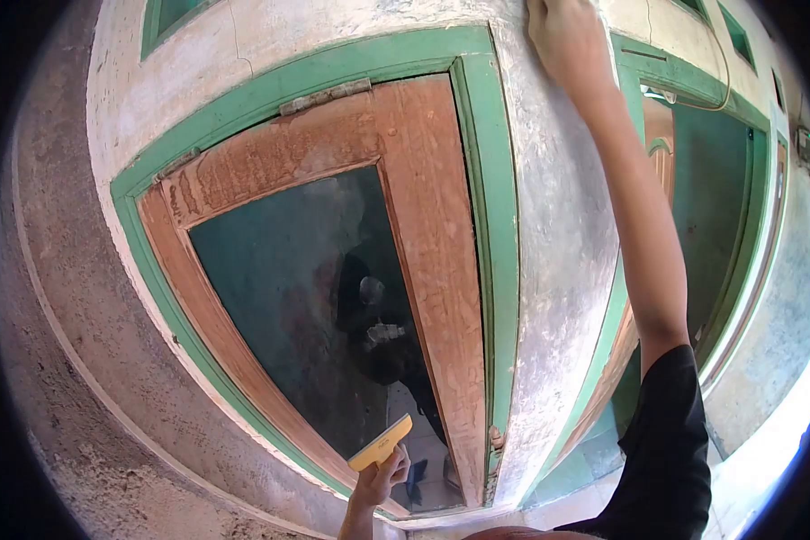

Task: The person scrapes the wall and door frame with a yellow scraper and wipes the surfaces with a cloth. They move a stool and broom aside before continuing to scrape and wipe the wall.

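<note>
At the bottom of the head view, my left hand (382,479) grips a yellow putty scraper (382,444) with faint lettering on it. The scraper is tilted in front of the dark window glass (306,297). My right hand (570,40) is raised at the top edge, against the worn whitish wall strip (558,234) between the window and a doorway. Its fingers look curled in, but the frame cuts them off, and whatever they hold is hidden.
A wooden window sash (427,234) with hinges sits in a green frame (498,207). To the right is a green-framed doorway (711,198). A rough wall (108,432) runs along the left. Pale floor tiles (594,481) show below.
</note>
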Demonstrator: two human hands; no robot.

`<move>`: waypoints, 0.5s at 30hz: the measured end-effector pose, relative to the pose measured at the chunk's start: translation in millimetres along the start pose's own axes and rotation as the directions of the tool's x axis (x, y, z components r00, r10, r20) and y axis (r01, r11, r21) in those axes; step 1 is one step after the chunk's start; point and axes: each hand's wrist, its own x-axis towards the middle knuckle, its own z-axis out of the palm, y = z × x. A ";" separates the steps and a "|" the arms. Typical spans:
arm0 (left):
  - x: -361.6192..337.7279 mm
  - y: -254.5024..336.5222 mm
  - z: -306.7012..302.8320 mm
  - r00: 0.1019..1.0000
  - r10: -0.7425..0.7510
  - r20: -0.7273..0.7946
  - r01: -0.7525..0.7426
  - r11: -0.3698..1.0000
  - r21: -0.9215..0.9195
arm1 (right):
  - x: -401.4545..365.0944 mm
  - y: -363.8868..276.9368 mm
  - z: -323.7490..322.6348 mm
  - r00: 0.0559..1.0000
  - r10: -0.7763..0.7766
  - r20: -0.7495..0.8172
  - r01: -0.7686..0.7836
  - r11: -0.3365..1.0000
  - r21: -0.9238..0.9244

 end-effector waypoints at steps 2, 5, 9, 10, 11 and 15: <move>2.7 6.2 4.7 1.000 -0.009 0.023 0.009 1.000 -0.011 | -24.9 -9.2 11.4 0.984 -0.179 0.022 0.177 0.981 0.072; 18.8 12.6 9.2 0.995 -0.023 0.096 0.016 0.997 0.077 | -26.2 -58.6 40.3 0.829 -0.558 0.029 0.533 0.806 0.258; 26.3 24.6 30.1 0.995 0.043 0.090 -0.053 0.992 0.111 | 27.8 -10.1 41.0 0.914 -0.382 0.137 0.388 0.922 -0.020; 23.0 24.3 31.1 0.994 0.045 0.099 -0.053 0.996 0.075 | 23.1 7.0 25.8 0.986 -0.122 0.113 0.118 0.992 0.037; 17.9 22.6 28.1 0.995 0.046 0.091 -0.053 0.996 0.075 | 15.3 26.6 8.5 0.997 -0.031 0.068 0.029 0.999 0.033; 5.1 13.9 18.7 0.997 -0.003 0.075 -0.002 0.998 0.063 | -25.8 5.8 -3.6 0.962 -0.259 0.089 0.258 0.966 0.022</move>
